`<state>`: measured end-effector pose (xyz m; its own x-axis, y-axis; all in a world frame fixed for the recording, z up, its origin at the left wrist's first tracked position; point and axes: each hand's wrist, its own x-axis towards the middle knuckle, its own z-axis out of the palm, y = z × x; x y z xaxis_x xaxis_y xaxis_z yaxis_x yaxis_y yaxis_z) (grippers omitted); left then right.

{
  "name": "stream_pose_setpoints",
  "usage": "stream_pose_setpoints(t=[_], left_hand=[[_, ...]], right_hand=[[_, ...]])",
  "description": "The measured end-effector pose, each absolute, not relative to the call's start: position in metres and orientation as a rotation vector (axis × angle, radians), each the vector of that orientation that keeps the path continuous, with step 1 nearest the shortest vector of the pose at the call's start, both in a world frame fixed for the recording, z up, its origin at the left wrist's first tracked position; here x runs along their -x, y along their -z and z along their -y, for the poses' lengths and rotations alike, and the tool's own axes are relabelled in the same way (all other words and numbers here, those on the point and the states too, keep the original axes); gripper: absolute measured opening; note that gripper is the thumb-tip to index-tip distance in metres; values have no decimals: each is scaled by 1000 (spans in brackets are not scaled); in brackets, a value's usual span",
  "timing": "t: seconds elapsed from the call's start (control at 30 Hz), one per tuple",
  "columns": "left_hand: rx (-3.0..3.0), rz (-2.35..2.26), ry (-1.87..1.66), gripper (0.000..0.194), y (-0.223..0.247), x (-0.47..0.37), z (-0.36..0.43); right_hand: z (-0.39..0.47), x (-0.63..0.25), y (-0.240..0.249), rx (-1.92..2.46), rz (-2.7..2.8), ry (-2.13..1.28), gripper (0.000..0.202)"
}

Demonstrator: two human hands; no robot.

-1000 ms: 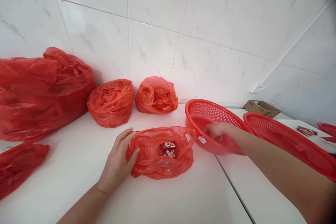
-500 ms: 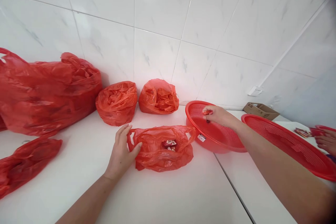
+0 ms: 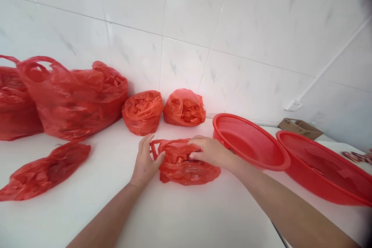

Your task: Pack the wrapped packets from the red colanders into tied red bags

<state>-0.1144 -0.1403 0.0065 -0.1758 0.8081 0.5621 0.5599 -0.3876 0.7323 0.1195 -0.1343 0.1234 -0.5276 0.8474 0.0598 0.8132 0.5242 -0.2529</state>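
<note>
A red plastic bag (image 3: 188, 172) lies with its mouth open on the white table. My left hand (image 3: 147, 161) holds its left edge by the handle, the thumb over the rim and the fingers outside. Inside the bag's mouth, at its right part, is my right hand (image 3: 207, 150), its fingers closed round a small dark red wrapped packet (image 3: 196, 152); the fingertips are partly hidden. Right of the bag stands a red basket (image 3: 251, 143) with perforated sides and no packets visible in it.
A second red basket (image 3: 328, 166) at the right holds dark red pieces. Behind it are a cardboard box (image 3: 300, 128) and some packets (image 3: 353, 156). Two bundled red bags (image 3: 142, 113) (image 3: 185, 109) stand by the tiled wall; bigger full bags (image 3: 75, 104) and a flat one (image 3: 49, 168) are left.
My right hand has moved left from the basket into the bag, carrying a small packet. My left hand stays on the bag's edge. The view has turned slightly right to left.
</note>
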Motion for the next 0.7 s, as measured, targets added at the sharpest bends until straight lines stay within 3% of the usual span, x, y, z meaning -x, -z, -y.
stream_pose_setpoints(t=[0.17,0.33,0.43,0.57,0.7], left_hand=[[-1582,-1619,-1495,68,-5,118,141],[-1378,-1571,-1469,63,-7,120,139],[-1309,-1402,-1515,54,-13,121,139],[-1270,-1238,-1569,40,-30,123,136],[-1283,-1190,-1677,34,-71,126,128]], right_hand=[[141,-139,-121,1791,2342,526,22],[138,-155,-112,1966,2400,677,19],[137,-157,-107,2039,2432,520,7],[137,-162,-115,2052,2435,274,13],[138,-178,-151,1896,2001,-101,14]])
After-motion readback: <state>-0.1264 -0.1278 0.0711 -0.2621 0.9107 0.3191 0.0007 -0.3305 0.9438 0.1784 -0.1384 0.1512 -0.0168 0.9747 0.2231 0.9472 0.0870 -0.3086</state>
